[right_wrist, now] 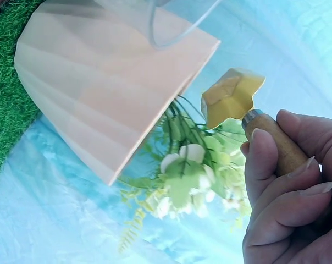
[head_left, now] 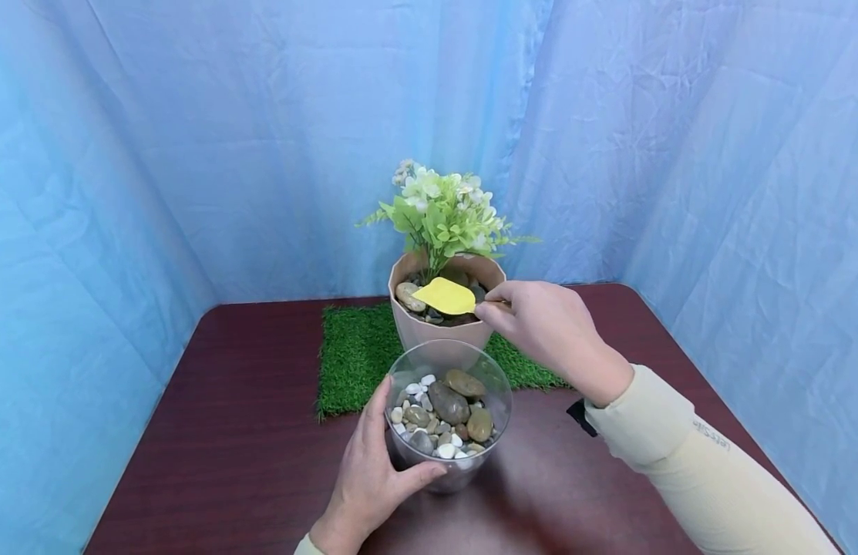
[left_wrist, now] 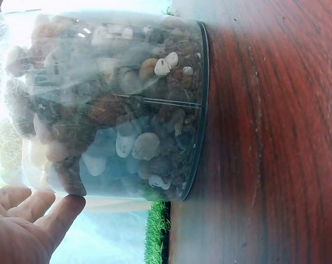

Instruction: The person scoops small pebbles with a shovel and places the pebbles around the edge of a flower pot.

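Observation:
My right hand [head_left: 550, 324] grips the wooden handle [right_wrist: 284, 143] of a small garden trowel. The trowel's yellow blade [head_left: 445, 296] is over the opening of a pale pink flowerpot [right_wrist: 100, 82]. In the head view, white-flowered greenery [head_left: 442, 208] rises from this pot, and stones [head_left: 409, 295] lie around its stems. Nearer to me, a clear container [head_left: 448, 462] holds pebbles and larger stones [head_left: 449, 402]. My left hand [head_left: 373, 462] holds it at the left and near side, thumb along the front below the rim. Its fingertips [left_wrist: 70, 206] touch the clear wall.
Under the flowerpot lies a green artificial turf mat [head_left: 359, 347] on a dark red-brown wooden table [head_left: 241, 416]. Light blue curtains [head_left: 297, 139] enclose the table at the back and both sides. A black band [head_left: 581, 417] shows at the right sleeve's cuff.

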A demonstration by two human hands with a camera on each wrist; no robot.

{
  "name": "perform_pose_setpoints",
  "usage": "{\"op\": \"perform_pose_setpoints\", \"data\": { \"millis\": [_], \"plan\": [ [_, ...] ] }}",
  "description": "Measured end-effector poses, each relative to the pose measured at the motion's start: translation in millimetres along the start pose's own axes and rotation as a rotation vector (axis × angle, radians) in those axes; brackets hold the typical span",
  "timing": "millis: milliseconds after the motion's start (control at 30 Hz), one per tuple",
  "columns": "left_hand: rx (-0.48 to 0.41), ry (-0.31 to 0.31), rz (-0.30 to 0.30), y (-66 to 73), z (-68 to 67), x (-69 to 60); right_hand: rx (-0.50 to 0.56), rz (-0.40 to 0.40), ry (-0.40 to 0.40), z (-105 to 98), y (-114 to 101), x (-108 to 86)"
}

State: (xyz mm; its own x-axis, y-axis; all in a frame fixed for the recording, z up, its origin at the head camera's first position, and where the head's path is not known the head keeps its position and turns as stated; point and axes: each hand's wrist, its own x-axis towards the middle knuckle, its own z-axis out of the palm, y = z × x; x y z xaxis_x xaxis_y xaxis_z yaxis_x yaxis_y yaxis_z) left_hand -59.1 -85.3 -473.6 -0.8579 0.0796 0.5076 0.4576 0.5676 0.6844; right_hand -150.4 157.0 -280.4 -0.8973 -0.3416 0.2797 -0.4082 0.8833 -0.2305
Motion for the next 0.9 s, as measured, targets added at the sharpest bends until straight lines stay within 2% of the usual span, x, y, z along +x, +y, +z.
{"op": "perform_pose_setpoints", "data": {
  "millis": [267, 367, 733, 900],
  "plan": [
    [0.002, 0.004, 0.002, -2.0, 1.6, -2.0, -0.017, -0.077, 0.079, -10, -4, -25.2],
    [0.003, 0.004, 0.003, -2.2, 1.7, -2.4, -0.026, -0.093, 0.086, -13, -5, -34.2],
    [-0.007, -0.037, -0.049, 0.6, -1.3, 0.0, -0.074, -0.172, 0.077, -24, -13, -56.8],
    [-0.016, -0.047, -0.06, 1.8, -1.7, 0.6, -0.12, -0.208, 0.031, -24, -13, -61.3]
  ]
}}
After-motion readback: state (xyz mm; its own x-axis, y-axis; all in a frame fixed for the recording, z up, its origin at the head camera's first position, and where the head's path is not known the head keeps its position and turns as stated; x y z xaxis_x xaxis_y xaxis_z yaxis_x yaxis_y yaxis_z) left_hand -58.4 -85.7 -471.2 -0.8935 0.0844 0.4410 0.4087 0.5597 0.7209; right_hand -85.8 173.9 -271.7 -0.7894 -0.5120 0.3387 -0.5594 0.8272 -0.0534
